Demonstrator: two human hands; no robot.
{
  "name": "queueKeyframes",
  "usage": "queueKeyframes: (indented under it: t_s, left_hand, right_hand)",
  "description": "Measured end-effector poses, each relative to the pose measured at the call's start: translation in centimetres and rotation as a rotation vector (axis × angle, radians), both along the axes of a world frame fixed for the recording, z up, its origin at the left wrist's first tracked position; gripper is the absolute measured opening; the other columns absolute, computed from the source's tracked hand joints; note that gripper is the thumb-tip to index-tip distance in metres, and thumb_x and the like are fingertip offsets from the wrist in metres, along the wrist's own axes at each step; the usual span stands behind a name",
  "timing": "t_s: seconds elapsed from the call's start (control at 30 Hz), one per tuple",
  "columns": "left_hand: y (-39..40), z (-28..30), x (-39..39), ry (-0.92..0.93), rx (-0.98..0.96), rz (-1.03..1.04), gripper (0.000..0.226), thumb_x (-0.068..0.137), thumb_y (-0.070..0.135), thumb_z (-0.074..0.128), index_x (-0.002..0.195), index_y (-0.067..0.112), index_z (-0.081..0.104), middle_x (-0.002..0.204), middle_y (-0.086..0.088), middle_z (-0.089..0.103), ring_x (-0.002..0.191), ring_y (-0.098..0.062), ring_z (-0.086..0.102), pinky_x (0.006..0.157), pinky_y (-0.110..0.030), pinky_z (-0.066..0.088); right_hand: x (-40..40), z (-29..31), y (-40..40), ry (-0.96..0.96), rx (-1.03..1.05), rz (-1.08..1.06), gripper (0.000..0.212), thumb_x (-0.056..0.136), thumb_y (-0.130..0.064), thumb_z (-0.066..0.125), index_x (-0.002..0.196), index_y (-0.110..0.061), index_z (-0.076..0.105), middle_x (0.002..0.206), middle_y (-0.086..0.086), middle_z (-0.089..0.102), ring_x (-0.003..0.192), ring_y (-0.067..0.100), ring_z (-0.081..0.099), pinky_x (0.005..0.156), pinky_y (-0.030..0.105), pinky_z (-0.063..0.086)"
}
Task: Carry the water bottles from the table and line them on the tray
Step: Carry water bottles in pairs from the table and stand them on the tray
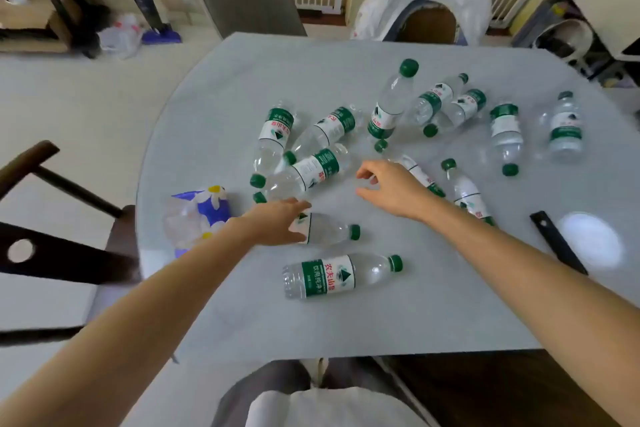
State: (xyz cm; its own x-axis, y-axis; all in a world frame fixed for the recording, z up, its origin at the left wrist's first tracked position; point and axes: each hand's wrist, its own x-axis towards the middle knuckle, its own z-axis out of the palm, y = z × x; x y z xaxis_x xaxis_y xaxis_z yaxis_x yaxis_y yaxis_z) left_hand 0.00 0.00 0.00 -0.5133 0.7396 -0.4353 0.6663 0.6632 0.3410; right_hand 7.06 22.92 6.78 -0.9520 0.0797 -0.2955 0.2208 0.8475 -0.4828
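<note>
Head view: left hand [280, 222] open over half-hidden bottle [329, 230]; right hand [391, 189] open, empty.

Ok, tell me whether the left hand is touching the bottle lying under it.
Touching. The head view shows the left hand lying over the labelled end of the bottle, fingers on it with no visible gap.

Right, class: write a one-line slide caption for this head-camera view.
Left hand touches a lying water bottle; right hand reaches over scattered bottles on the grey table.
</note>
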Motion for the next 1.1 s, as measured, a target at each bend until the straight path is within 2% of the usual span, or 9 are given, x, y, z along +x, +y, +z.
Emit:
queueKeyframes:
  t_s: [0.2, 0.37, 0.47, 0.6, 0.7, 0.77, 0.87, 1.0, 1.1]
  left_hand:
    - [1.1, -3.7, 0.3, 0.158, -0.153, -0.149, 0.085, 0.087, 0.052, 0.059, 0.152, 0.019, 0.017, 0.146, -0.008, 0.043, 0.132, -0.029, 0.044, 0.114, -0.043, 0.032]
    - [2.3, -4.2, -0.1, 0.117, -0.208, -0.080, 0.074, 0.084, 0.063, 0.055, 0.133, 0.010, 0.037, 0.099, -0.006, 0.058, 0.088, -0.023, 0.059, 0.076, -0.037, 0.053]
    - [3.1, -4.0, -0.1, 0.024, -0.076, 0.111, 0.068, 0.082, 0.061, 0.061, 0.124, 0.011, 0.041, 0.090, -0.003, 0.056, 0.077, -0.020, 0.053, 0.064, -0.031, 0.043]
    - [3.4, -3.0, -0.6, -0.172, 0.048, 0.285, 0.075, 0.077, 0.055, 0.070, 0.129, 0.013, 0.038, 0.096, -0.005, 0.058, 0.084, -0.024, 0.057, 0.074, -0.036, 0.049]
    - [2.9, -2.7, -0.3, -0.295, 0.134, 0.370, 0.072, 0.077, 0.049, 0.073, 0.130, 0.013, 0.040, 0.101, -0.003, 0.059, 0.088, -0.022, 0.057, 0.075, -0.033, 0.047]
    - [2.1, -2.7, 0.0, -0.344, 0.182, 0.425, 0.069, 0.077, 0.045, 0.074, 0.129, 0.013, 0.042, 0.103, -0.002, 0.059, 0.088, -0.020, 0.057, 0.072, -0.028, 0.044]
    - [0.5, -2.6, 0.3, -0.449, 0.239, 0.513, 0.065, 0.078, 0.039, 0.076, 0.130, 0.014, 0.045, 0.110, -0.005, 0.062, 0.092, -0.020, 0.061, 0.070, -0.024, 0.046]
    - [-1.5, -1.7, 0.4, -0.555, 0.309, 0.637, 0.050, 0.080, 0.038, 0.074, 0.118, 0.020, 0.048, 0.097, 0.000, 0.065, 0.084, -0.017, 0.064, 0.060, -0.020, 0.046]
    - [-3.3, -0.5, 0.7, -0.596, 0.374, 0.796, 0.033, 0.081, 0.043, 0.070, 0.104, 0.027, 0.053, 0.085, 0.000, 0.066, 0.074, -0.015, 0.065, 0.055, -0.022, 0.048]
  right_hand:
    - [3.9, -2.8, 0.8, -0.102, 0.033, -0.190, 0.028, 0.088, -0.024, 0.064, 0.112, -0.009, 0.062, 0.114, 0.010, 0.065, 0.098, 0.024, 0.061, 0.084, 0.032, 0.048]
    - [7.3, -4.9, -0.6, -0.171, -0.014, -0.458, 0.035, 0.087, -0.031, 0.063, 0.114, -0.009, 0.057, 0.121, 0.011, 0.059, 0.109, 0.027, 0.056, 0.090, 0.038, 0.047]
    - [9.1, -6.0, -2.7, -0.185, -0.055, -0.815, 0.063, 0.081, -0.040, 0.070, 0.126, -0.008, 0.041, 0.130, 0.014, 0.045, 0.119, 0.032, 0.047, 0.088, 0.041, 0.044]
    - [10.4, -7.6, -7.3, -0.384, -0.798, -1.463, 0.087, 0.073, -0.043, 0.079, 0.132, -0.010, 0.025, 0.130, 0.016, 0.046, 0.113, 0.033, 0.052, 0.077, 0.044, 0.052]
    - [10.1, -9.6, -10.9, -0.439, -0.942, -1.523, 0.088, 0.071, -0.044, 0.079, 0.130, -0.010, 0.024, 0.114, 0.015, 0.053, 0.104, 0.032, 0.056, 0.078, 0.045, 0.053]
    - [9.1, -10.7, -11.9, -0.331, -0.935, -1.567, 0.082, 0.070, -0.039, 0.081, 0.122, -0.010, 0.025, 0.111, 0.015, 0.059, 0.093, 0.029, 0.061, 0.079, 0.043, 0.055]
    - [7.2, -11.3, -11.7, -0.162, -0.925, -1.608, 0.072, 0.067, -0.024, 0.083, 0.107, -0.012, 0.024, 0.103, 0.019, 0.063, 0.074, 0.026, 0.066, 0.066, 0.036, 0.058]
    - [6.6, -11.0, -11.2, -0.049, -0.885, -1.465, 0.062, 0.067, -0.017, 0.077, 0.111, -0.011, 0.034, 0.097, 0.015, 0.062, 0.071, 0.025, 0.065, 0.059, 0.033, 0.055]
    - [6.9, -9.9, -10.1, -0.011, -1.002, -1.290, 0.044, 0.071, -0.012, 0.073, 0.108, -0.015, 0.049, 0.089, 0.007, 0.063, 0.064, 0.017, 0.062, 0.055, 0.025, 0.051]
